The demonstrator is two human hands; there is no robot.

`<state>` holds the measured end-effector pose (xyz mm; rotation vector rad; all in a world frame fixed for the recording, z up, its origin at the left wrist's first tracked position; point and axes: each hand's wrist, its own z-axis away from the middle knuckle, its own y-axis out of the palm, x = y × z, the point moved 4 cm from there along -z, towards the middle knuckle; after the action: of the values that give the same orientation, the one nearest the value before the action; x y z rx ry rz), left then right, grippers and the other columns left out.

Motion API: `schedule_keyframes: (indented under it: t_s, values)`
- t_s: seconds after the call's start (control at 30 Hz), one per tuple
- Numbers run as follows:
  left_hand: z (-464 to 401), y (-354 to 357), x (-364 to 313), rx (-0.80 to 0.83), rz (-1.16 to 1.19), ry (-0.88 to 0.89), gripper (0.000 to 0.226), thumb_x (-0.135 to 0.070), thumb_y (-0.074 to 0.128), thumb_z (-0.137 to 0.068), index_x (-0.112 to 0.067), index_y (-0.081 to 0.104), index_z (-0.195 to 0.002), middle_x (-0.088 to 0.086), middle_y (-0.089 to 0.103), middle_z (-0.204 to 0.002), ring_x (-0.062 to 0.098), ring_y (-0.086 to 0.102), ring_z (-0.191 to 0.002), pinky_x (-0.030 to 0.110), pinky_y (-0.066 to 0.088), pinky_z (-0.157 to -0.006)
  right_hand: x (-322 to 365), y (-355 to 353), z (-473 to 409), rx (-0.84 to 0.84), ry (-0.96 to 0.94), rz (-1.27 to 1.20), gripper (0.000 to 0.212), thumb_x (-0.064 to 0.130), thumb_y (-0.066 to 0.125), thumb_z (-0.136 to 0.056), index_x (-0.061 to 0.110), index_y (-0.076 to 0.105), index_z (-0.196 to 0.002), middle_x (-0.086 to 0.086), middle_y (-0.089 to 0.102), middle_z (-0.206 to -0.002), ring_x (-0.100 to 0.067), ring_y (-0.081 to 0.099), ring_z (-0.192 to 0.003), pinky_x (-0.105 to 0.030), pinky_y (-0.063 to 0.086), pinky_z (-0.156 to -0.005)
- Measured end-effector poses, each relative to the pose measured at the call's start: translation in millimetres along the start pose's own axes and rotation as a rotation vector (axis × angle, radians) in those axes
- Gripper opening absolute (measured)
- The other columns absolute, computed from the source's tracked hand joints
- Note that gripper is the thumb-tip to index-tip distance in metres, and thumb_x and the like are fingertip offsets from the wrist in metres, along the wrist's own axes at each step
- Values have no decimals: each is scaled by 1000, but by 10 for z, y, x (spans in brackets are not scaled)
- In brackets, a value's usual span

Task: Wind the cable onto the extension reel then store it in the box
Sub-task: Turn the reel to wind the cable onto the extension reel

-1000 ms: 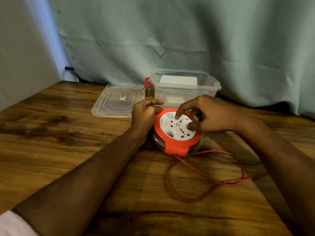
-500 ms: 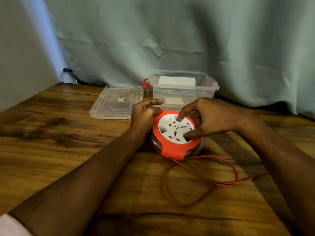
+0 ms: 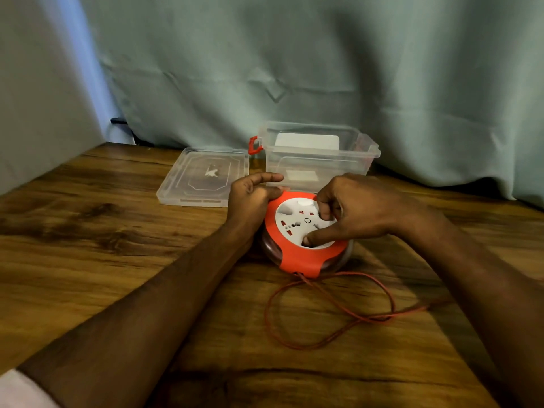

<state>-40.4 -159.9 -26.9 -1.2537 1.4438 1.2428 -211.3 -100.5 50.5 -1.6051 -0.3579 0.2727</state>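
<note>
The round orange extension reel (image 3: 297, 262) with a white socket face lies flat on the wooden table (image 3: 103, 260). My left hand (image 3: 251, 198) grips its left rim, index finger stretched out above it. My right hand (image 3: 359, 213) sits on the white face, thumb and a curled finger pressed into its recesses. A loose loop of orange cable (image 3: 332, 319) runs out of the reel's front onto the table. Behind the reel stands the clear plastic box (image 3: 318, 154), open, with a red latch.
The box's clear lid (image 3: 203, 176) lies flat to the left of the box. A pale green curtain (image 3: 294, 69) hangs along the back and left edges of the table. A dark cord end shows at the back left corner.
My right hand has turned on the white face, the thumb swinging towards the front. The loose cable loop on the table has shifted. My left hand stays on the rim.
</note>
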Motion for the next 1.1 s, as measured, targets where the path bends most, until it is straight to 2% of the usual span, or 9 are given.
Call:
schedule_keyframes:
  t_s: [0.33, 0.4, 0.47, 0.57, 0.67, 0.73, 0.83, 0.93, 1.1]
  values:
    - [20, 1, -27, 0, 0, -6, 26, 5, 60, -88, -6, 74, -107, 20, 74, -111, 25, 72, -83, 29, 61, -63, 52, 30, -45, 21, -63, -33, 61, 72, 64, -85, 19, 59, -54, 4, 61, -54, -10, 58, -53, -34, 42, -52]
    - [19, -3, -29, 4, 5, -6, 28, 6, 59, -88, -5, 74, -109, 19, 74, -109, 23, 72, -81, 26, 61, -62, -25, -24, -55, 7, -89, -131, 37, 56, 73, -88, 26, 70, -67, 10, 66, -60, -8, 60, -58, -39, 51, -58]
    - [19, -9, -32, 13, 24, -8, 31, 7, 59, -88, -5, 73, -113, 16, 76, -101, 21, 73, -78, 28, 61, -62, -112, -71, -39, 39, -91, -199, 10, 33, 82, -86, 36, 78, -96, 17, 64, -59, -6, 58, -57, -37, 49, -59]
    - [22, 0, -43, 42, 33, -8, 34, 8, 59, -89, -5, 71, -117, 8, 77, -90, 18, 74, -73, 29, 61, -62, -137, -83, 1, 114, -124, -201, 52, 17, 81, -88, 45, 68, -130, 26, 60, -56, 5, 61, -61, -21, 48, -59]
    - [30, 23, -50, 80, 14, 0, 34, 8, 58, -90, -5, 70, -119, 11, 78, -94, 18, 75, -74, 30, 62, -62, -91, -59, 30, 172, -162, -170, 61, 10, 75, -93, 46, 56, -139, 52, 50, -57, 24, 57, -67, -9, 44, -55]
    - [37, 27, -55, 92, 21, 4, 34, 9, 57, -90, -4, 70, -119, 9, 78, -90, 15, 76, -72, 28, 61, -60, -82, -53, 27, 175, -150, -152, 62, 13, 76, -92, 48, 56, -139, 55, 50, -62, 21, 58, -69, -12, 41, -53]
    - [48, 31, -64, 102, 40, 15, 34, 11, 57, -89, -2, 69, -118, 7, 79, -86, 15, 77, -72, 26, 60, -61, -119, -39, 13, 149, -94, -149, 58, 23, 82, -85, 49, 63, -134, 36, 65, -74, 8, 65, -73, -17, 50, -60]
    - [34, 33, -44, 79, 46, 18, 33, 10, 57, -87, -3, 71, -114, 13, 80, -92, 21, 78, -82, 31, 63, -70, -141, -18, 4, 113, -31, -125, 60, 47, 86, -72, 49, 65, -127, 23, 68, -111, -1, 67, -94, -32, 60, -79]
    - [22, 31, -30, 52, 51, 28, 27, 8, 59, -86, -7, 73, -104, 14, 80, -96, 27, 78, -91, 35, 64, -80, -59, -34, 11, 83, 14, 15, 54, 65, 83, -68, 40, 67, -113, 23, 53, -87, 2, 52, -77, -26, 40, -64]
